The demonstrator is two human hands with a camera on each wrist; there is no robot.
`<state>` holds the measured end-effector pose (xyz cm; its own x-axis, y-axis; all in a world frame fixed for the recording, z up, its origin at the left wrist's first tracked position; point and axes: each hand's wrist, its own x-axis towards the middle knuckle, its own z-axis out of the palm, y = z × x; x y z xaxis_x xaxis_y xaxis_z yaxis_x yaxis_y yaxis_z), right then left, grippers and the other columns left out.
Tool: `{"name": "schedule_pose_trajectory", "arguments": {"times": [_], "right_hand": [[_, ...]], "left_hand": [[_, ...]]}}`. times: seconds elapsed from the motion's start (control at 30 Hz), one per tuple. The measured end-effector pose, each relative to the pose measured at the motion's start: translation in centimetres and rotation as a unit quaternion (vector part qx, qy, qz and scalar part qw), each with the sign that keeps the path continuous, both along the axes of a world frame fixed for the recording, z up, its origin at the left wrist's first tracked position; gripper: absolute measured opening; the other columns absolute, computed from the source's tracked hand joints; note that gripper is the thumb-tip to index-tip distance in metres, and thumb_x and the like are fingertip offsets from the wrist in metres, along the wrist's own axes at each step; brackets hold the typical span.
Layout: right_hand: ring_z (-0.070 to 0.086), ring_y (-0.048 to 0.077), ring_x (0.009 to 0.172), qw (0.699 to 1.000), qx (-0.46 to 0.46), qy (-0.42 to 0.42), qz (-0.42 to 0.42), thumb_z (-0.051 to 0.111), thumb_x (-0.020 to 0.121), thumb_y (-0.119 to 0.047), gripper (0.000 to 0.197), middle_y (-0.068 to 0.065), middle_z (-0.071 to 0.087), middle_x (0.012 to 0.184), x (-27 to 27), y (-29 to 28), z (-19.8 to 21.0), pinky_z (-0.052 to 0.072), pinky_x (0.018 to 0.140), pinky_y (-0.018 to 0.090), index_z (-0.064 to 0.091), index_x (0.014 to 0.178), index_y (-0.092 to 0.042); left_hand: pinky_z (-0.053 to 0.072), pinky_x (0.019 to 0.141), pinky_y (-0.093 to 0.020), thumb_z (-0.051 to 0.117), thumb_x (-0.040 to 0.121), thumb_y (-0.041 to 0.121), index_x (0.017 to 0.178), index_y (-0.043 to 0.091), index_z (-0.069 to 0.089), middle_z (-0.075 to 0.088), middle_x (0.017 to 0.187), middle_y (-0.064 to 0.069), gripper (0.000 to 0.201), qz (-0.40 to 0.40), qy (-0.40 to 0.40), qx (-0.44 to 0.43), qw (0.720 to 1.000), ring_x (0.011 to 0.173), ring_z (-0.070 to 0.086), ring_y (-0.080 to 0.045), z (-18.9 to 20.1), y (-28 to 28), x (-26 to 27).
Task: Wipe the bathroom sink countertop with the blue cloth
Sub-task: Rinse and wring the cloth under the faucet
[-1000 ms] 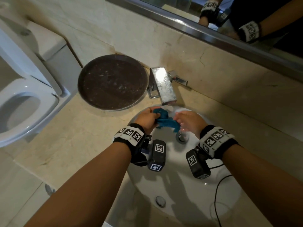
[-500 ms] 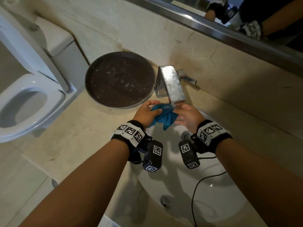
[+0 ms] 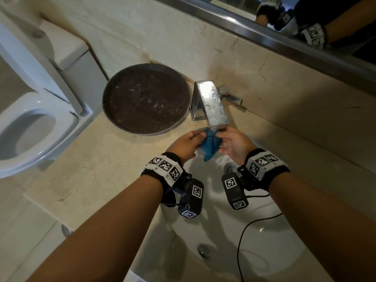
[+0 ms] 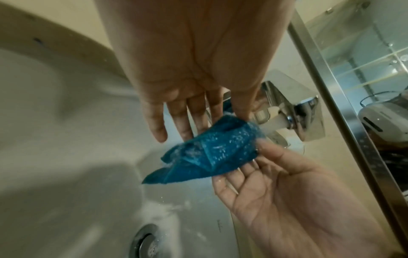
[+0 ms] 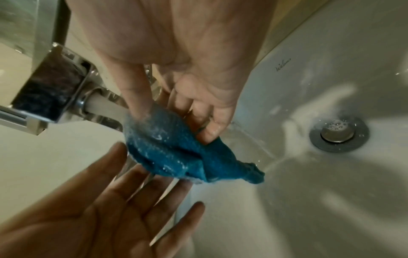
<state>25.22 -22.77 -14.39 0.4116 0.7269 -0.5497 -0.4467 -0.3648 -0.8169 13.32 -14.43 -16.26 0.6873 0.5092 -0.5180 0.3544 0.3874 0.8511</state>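
Observation:
The blue cloth hangs wet and crumpled right under the spout of the chrome faucet, over the white sink basin. Water runs from the spout onto the cloth. My left hand holds its left side, the thumb on one face and straight fingers on the other. My right hand pinches the right side between the thumb and curled fingers. The beige marble countertop lies around the basin.
A round dark tray sits on the countertop left of the faucet, against the wall. A white toilet stands beyond the counter's left edge. A mirror frame runs along the wall above. A black cable trails over the basin.
Both hands have lifted the cloth from low in the basin up to the faucet spout. The cloth was bunched between my hands and now hangs looser from my fingers.

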Motion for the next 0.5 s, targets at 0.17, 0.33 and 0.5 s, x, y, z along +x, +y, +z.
{"name": "schedule_pose_trajectory", "arguments": {"times": [0.17, 0.33, 0.5], "right_hand": [[0.058, 0.021, 0.096, 1.000, -0.010, -0.011, 0.026, 0.045, 0.092, -0.013, 0.032, 0.007, 0.061, 0.105, 0.4, -0.3, -0.1, 0.047, 0.078, 0.033, 0.049, 0.124, -0.008], [0.062, 0.019, 0.088, 0.999, -0.001, -0.047, 0.006, 0.059, 0.083, -0.001, 0.021, 0.002, 0.064, 0.095, 1.2, -0.9, -0.3, 0.050, 0.076, 0.030, 0.057, 0.095, -0.018], [0.065, 0.017, 0.091, 0.997, -0.017, -0.058, 0.041, 0.063, 0.081, -0.001, 0.026, 0.001, 0.067, 0.099, 1.6, -1.3, -0.2, 0.053, 0.068, 0.022, 0.062, 0.102, -0.017]], "left_hand": [[0.044, 0.070, -0.023, 0.044, 0.099, 0.020, 0.089, 0.014, 0.059, 0.060, 0.082, -0.007, 0.019, 0.021, -0.029, 0.001, 0.999, 0.074, 0.053, -0.017, -0.4, -0.4, 0.9], [0.037, 0.062, -0.023, 0.051, 0.096, 0.017, 0.065, 0.018, 0.055, 0.055, 0.050, 0.011, 0.031, 0.063, -0.046, 0.040, 0.996, 0.057, 0.045, -0.009, -0.9, 0.7, 0.5], [0.045, 0.071, -0.029, 0.051, 0.095, 0.014, 0.075, 0.014, 0.061, 0.061, 0.071, -0.003, 0.022, 0.064, -0.084, 0.006, 0.994, 0.067, 0.054, -0.016, -0.4, 1.2, 0.4]]}}
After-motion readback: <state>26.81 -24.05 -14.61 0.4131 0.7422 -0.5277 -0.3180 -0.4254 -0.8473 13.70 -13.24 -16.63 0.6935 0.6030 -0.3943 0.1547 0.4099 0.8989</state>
